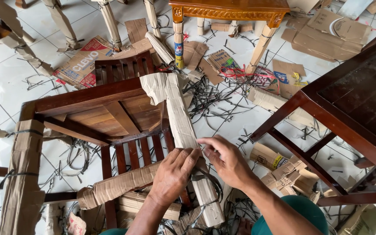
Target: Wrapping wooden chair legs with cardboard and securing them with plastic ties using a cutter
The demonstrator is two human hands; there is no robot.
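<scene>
A dark wooden chair (105, 114) lies overturned below me, its legs wrapped in brown cardboard. One wrapped leg (180, 122) runs up the middle of the view. My left hand (172, 174) presses on this leg's cardboard, fingers curled over it. My right hand (225, 159) pinches the same wrap from the right side, beside a dark plastic strap (205, 178) that loops round the leg. Another wrapped rail (118, 185) crosses under my left wrist.
A dark wooden table (362, 104) stands at the right. Cut black straps (214, 100) and cardboard scraps (327, 35) litter the white tiled floor. A carved orange table (229, 11) and more wrapped legs (109, 21) stand at the far side.
</scene>
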